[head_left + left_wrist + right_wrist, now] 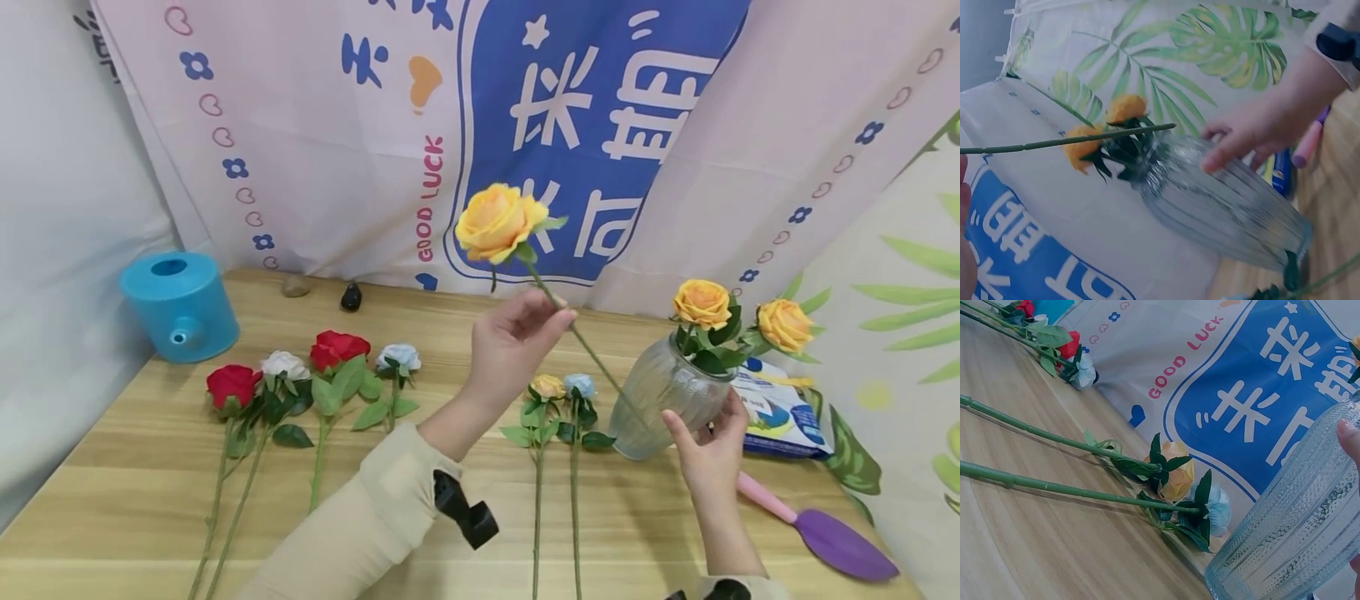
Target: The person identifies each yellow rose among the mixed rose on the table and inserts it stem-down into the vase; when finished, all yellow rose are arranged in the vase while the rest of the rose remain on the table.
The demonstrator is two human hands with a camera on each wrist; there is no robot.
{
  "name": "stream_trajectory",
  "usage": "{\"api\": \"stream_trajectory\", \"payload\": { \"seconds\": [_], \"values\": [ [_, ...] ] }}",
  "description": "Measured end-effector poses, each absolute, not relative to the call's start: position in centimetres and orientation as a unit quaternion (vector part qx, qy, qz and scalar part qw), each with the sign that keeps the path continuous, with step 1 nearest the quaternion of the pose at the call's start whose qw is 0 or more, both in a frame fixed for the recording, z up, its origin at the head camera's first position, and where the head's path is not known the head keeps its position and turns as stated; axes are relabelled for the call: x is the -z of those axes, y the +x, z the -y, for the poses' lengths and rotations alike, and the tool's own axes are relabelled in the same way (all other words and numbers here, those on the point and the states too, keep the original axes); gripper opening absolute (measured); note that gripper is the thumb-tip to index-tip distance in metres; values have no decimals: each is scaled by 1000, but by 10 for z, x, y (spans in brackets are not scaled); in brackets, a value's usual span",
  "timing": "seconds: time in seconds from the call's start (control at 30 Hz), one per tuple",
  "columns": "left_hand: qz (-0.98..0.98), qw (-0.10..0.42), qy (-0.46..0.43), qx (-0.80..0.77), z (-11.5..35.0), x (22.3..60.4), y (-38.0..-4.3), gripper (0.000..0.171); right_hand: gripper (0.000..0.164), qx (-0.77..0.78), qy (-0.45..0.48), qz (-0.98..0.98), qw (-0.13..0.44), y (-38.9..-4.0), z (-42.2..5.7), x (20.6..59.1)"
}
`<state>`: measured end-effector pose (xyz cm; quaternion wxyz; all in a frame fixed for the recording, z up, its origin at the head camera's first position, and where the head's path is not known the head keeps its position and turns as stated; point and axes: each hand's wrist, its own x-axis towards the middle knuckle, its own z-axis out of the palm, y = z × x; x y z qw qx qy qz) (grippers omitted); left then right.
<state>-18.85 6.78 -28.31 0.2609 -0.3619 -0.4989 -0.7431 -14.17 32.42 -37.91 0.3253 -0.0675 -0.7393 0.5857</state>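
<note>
My left hand (517, 337) pinches the green stem of a yellow rose (498, 223) between thumb and fingers, holding it up over the table. The stem slants down to the right and its lower end overlaps the vase in the head view. A ribbed clear glass vase (637, 400) tilts to the right, gripped around its side by my right hand (712, 450). Two yellow roses (702, 303) stand in it, leaning out over the rim. In the left wrist view the held stem (1054, 142) passes in front of the vase's mouth and roses.
A pale orange rose (548, 387) and a light blue rose (580, 385) lie left of the vase. Red roses (234, 387), a white one and another blue one lie further left. A blue watering can (180, 308), a purple trowel (843, 546) and a plastic packet (783, 412) are around them.
</note>
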Motion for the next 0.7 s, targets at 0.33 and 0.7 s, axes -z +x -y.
{"api": "stream_trajectory", "payload": {
  "seconds": [0.33,0.7],
  "values": [
    [459,301,-356,756,-105,250,-204,8,78,-589,-54,734,334,-143,-323,379],
    [495,265,-358,746,-132,240,-204,10,79,-589,-36,729,346,-145,-326,384]
  ]
}}
